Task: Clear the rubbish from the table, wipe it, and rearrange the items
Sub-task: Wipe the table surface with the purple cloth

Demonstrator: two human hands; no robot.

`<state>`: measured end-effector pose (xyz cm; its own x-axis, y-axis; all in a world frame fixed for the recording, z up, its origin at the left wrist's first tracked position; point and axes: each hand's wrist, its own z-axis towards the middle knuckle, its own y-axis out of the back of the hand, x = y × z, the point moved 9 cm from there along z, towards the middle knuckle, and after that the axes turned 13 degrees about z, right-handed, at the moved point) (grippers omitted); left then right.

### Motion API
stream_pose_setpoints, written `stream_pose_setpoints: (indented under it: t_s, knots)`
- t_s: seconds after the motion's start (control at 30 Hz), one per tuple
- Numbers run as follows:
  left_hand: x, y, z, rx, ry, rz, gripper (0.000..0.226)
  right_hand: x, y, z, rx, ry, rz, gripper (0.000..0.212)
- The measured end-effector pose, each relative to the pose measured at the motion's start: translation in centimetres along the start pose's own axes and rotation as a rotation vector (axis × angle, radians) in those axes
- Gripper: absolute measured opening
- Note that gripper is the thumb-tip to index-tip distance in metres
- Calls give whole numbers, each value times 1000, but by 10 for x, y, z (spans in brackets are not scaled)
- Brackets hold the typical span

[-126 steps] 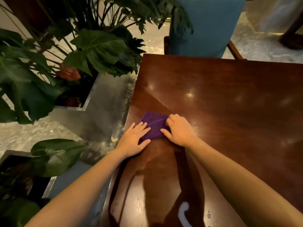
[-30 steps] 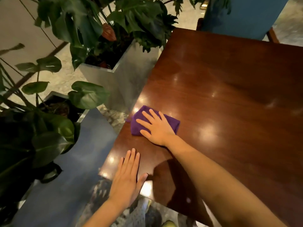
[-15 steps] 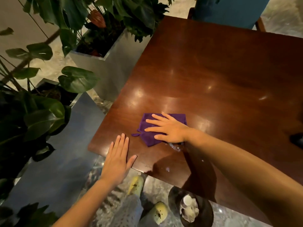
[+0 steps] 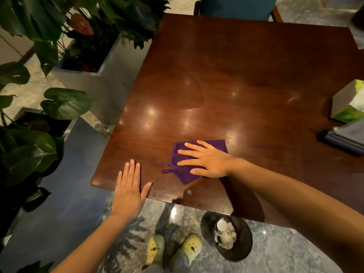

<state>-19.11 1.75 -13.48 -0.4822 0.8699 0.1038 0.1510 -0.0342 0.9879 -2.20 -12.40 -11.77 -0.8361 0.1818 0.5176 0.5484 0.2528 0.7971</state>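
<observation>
A purple cloth point(image 4: 184, 175) lies flat on the dark glossy wooden table point(image 4: 226, 75), close to its near edge. My right hand point(image 4: 204, 159) presses flat on top of the cloth with the fingers spread. My left hand point(image 4: 130, 186) rests palm down on the near left corner of the table, fingers together, holding nothing. A damp wiped patch shows on the wood beyond the cloth.
A tissue box point(image 4: 348, 104) and a dark holder point(image 4: 340, 140) stand at the table's right edge. On the floor below are a black bin point(image 4: 228, 241) with crumpled rubbish and my yellow shoes point(image 4: 173, 249). Metal planters point(image 4: 94, 75) with leafy plants line the left; a blue chair point(image 4: 236, 5) stands beyond.
My right hand slid the cloth from the table's left edge rightward along the near edge. My left hand left the cloth and now lies flat on the near corner. The view pulled back.
</observation>
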Motion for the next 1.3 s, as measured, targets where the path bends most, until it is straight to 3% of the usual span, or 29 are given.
stream_pose_setpoints:
  t_s: [0.2,0.37,0.6,0.8,0.97,1.13,1.3]
  knots:
    - [-3,-1,0,4,-10,-30,87,-21,-2,-43,-52,-140,43,60]
    - [-5,1,0,17,-16,-37,93,-37,-5,-87,-211,-346,79,61]
    - [-6,0,0,76,-14,-24,90,-29,-28,-116,-568,-845,158,70]
    - [-7,-1,1,84,-37,-50,87,17,-49,-97,-845,-1225,357,53]
    - [2,2,5,111,-133,-107,69,52,-55,-58,-968,-1338,506,50]
    - [47,-5,7,47,-245,-27,83,79,-55,-3,-927,-1389,609,52]
    - [57,-10,9,97,-285,-226,91,108,-46,57,-896,-1273,680,53]
